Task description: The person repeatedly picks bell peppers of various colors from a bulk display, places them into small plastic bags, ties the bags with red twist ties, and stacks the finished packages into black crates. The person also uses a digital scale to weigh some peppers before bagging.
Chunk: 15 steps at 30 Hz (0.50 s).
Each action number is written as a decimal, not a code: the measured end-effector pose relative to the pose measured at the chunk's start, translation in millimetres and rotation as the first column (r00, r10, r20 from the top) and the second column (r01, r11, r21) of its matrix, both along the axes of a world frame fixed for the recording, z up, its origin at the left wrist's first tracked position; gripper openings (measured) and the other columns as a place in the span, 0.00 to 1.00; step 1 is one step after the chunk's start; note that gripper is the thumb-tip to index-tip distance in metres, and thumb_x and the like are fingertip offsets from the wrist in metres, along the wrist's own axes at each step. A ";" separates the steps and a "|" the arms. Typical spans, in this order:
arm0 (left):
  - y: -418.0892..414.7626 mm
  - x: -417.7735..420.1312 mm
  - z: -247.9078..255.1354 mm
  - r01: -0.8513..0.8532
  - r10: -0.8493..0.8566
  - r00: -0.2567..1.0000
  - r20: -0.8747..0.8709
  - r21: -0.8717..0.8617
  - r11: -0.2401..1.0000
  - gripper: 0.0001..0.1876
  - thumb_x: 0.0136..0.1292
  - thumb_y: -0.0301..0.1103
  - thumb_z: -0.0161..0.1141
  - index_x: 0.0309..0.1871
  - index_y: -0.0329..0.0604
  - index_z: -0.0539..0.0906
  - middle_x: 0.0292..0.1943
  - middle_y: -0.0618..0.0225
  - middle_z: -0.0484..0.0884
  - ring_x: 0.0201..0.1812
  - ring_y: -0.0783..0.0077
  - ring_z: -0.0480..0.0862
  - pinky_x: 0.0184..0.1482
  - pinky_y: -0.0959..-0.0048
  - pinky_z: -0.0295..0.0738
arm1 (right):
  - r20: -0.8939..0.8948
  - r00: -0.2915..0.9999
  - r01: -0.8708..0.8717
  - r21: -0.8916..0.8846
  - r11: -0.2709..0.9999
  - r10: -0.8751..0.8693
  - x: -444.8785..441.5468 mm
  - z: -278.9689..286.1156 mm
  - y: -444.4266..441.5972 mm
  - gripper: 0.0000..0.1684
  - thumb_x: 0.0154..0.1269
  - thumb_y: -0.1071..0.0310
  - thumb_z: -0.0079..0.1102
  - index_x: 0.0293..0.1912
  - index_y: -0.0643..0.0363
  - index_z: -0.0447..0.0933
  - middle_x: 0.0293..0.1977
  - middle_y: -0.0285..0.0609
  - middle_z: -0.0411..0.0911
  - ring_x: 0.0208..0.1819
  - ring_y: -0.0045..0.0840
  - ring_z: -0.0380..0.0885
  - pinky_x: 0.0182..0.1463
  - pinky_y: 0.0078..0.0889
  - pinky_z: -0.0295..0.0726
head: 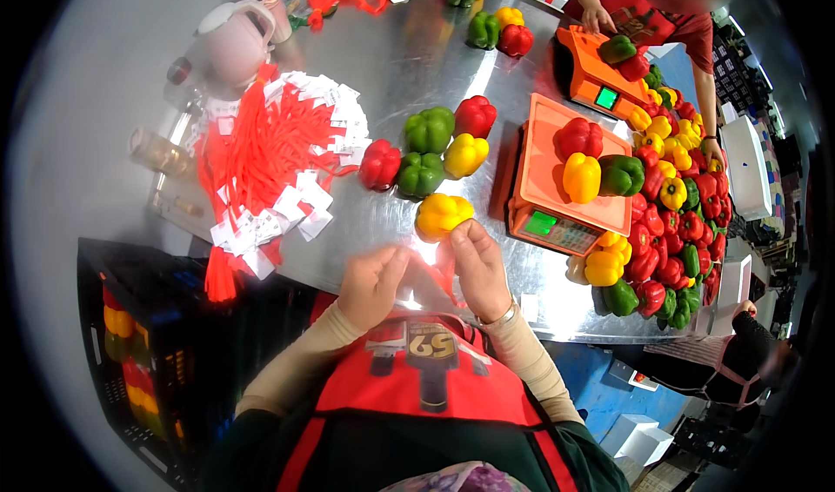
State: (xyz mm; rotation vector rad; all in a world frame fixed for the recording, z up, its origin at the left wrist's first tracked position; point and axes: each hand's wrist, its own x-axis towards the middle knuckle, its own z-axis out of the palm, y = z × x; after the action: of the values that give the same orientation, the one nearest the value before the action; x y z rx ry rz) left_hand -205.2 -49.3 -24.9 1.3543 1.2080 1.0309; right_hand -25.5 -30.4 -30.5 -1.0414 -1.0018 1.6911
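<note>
Between my left hand (375, 282) and my right hand (479, 267) a red mesh net bag (434, 273) is stretched, pinched in the fingertips of both. Just beyond my right fingertips lies a yellow bell pepper (443, 215) on the steel table. Behind it two green bell peppers (428, 130), two red ones (476, 116) and another yellow one (466, 155) sit in a cluster. To the left lies a bundle of red mesh net bags (261, 139) with white tags (333, 107). An orange digital scale (541, 146) at the right bears a red, a yellow and a green pepper.
A large pile of mixed peppers (672, 218) covers the table's right end. A co-worker (701, 42) stands at a second orange scale (590, 68). A pink jug (228, 42) stands back left. Black crates (130, 309) holding bagged peppers are below left. More pepper groups (499, 32) lie farther back.
</note>
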 end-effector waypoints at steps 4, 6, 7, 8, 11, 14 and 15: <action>7.6 6.4 -3.8 -0.115 0.120 0.980 0.160 -0.035 0.993 0.14 0.72 0.33 0.48 0.35 0.34 0.81 0.31 0.65 0.81 0.35 0.76 0.79 0.40 0.76 0.72 | -0.007 0.989 -0.150 0.039 0.988 0.151 -9.6 7.7 -15.4 0.09 0.70 0.66 0.58 0.40 0.59 0.70 0.29 0.26 0.69 0.32 0.09 0.63 0.36 0.16 0.66; 10.9 7.2 -9.8 -0.061 0.207 0.856 0.473 -0.306 0.950 0.13 0.74 0.36 0.46 0.37 0.38 0.77 0.31 0.69 0.77 0.33 0.76 0.76 0.38 0.77 0.71 | 0.310 0.929 -0.292 0.271 0.917 0.204 -13.5 21.9 -17.0 0.12 0.64 0.65 0.65 0.40 0.59 0.73 0.28 0.33 0.71 0.31 0.15 0.67 0.38 0.21 0.67; 13.0 6.1 -12.8 -0.015 0.226 0.769 0.599 -0.336 0.942 0.13 0.75 0.37 0.46 0.37 0.39 0.76 0.30 0.70 0.76 0.32 0.77 0.74 0.38 0.77 0.71 | 0.479 0.852 -0.397 0.330 0.856 0.210 -11.2 22.6 -14.6 0.10 0.64 0.64 0.65 0.39 0.59 0.75 0.28 0.35 0.73 0.32 0.17 0.69 0.39 0.23 0.69; 16.4 4.9 -13.4 0.035 0.246 0.662 0.708 -0.357 0.933 0.12 0.75 0.38 0.46 0.38 0.40 0.75 0.30 0.71 0.74 0.31 0.78 0.73 0.37 0.77 0.70 | 0.632 0.751 -0.505 0.364 0.782 0.191 -8.0 23.0 -12.2 0.09 0.64 0.64 0.64 0.38 0.59 0.76 0.29 0.36 0.74 0.33 0.20 0.71 0.41 0.25 0.70; 16.2 -1.8 -19.7 0.147 0.243 0.471 0.848 -0.347 0.926 0.12 0.76 0.39 0.45 0.38 0.43 0.72 0.28 0.73 0.70 0.29 0.80 0.70 0.34 0.77 0.69 | 0.583 0.766 -0.554 0.384 0.739 0.271 0.6 33.4 -0.7 0.10 0.65 0.63 0.63 0.34 0.59 0.80 0.32 0.39 0.79 0.38 0.29 0.77 0.47 0.34 0.73; 6.5 -7.2 -21.1 0.186 0.216 0.469 0.856 -0.335 0.924 0.11 0.74 0.38 0.50 0.37 0.40 0.75 0.29 0.72 0.72 0.30 0.79 0.71 0.34 0.78 0.69 | -0.037 0.972 -0.228 0.095 0.969 0.232 10.8 43.3 9.5 0.17 0.71 0.57 0.56 0.34 0.63 0.79 0.32 0.39 0.79 0.36 0.28 0.78 0.46 0.34 0.75; -0.6 -4.0 -16.2 0.215 0.052 0.635 0.770 -0.241 0.946 0.10 0.72 0.36 0.52 0.38 0.39 0.76 0.30 0.72 0.73 0.30 0.79 0.72 0.34 0.78 0.69 | -0.333 0.942 -0.035 0.045 0.998 0.048 5.9 36.6 18.4 0.19 0.75 0.56 0.48 0.36 0.62 0.76 0.31 0.42 0.79 0.36 0.28 0.78 0.42 0.33 0.77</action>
State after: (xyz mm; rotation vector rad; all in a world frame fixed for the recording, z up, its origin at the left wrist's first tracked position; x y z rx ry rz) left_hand -209.2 -50.0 -41.1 0.5686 0.5932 1.1209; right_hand -19.6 -12.0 6.2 -0.6806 -0.8346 1.8013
